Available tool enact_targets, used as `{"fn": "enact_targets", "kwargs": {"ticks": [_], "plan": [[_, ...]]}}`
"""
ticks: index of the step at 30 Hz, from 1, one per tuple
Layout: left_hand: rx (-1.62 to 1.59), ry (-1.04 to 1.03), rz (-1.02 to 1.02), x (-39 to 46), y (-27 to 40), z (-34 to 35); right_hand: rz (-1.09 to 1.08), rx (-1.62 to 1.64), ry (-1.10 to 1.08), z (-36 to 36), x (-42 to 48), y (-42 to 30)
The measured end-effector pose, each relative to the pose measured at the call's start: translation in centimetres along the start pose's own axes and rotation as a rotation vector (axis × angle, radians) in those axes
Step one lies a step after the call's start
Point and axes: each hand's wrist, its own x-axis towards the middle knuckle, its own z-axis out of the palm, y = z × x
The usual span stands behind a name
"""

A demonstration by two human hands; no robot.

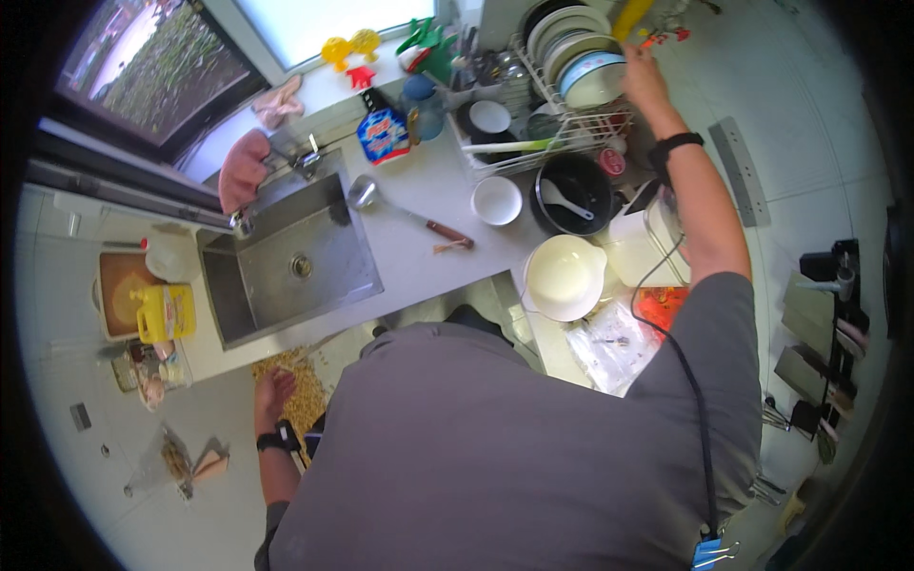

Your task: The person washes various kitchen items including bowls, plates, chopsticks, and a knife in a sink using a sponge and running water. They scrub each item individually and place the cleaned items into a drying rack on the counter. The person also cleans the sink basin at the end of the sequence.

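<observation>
My right hand (644,80) is stretched to the upper tier of a wire dish rack (593,132). Its fingers are at the right edge of a row of stacked dishes, beside a white bowl with a blue band (593,80). Whether they grip a rim is hidden. Behind that bowl several plates (568,25) lean on edge. My left hand (274,391) hangs low beside my body, fingers loosely apart, holding nothing. Below the sink counter, yellowish grain-like material (303,389) shows behind it. A ladle with a wooden handle (450,233) lies on the counter (421,185).
A steel sink (307,292) is set into the counter at left. By the rack stand a white bowl (497,201), a black pot (596,214) with a white spoon, and a cream bowl (565,278). A spray bottle (382,132) stands near the window. A black cable (685,357) runs along my right arm.
</observation>
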Motion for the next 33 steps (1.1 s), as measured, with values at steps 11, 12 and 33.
{"fn": "enact_targets", "kwargs": {"ticks": [11,12,33], "plan": [[0.116,0.015,-0.100,1.6,2.5,2.4,-0.371,0.682,-0.140,-0.5,-16.5,-23.7],[0.111,0.010,-0.109,2.4,2.0,2.0,-0.469,0.726,-0.238,3.6,-19.6,-25.6],[0.258,-0.150,0.052,12.1,7.6,-3.8,1.045,1.971,-1.459,-0.6,-26.6,-42.5]]}}
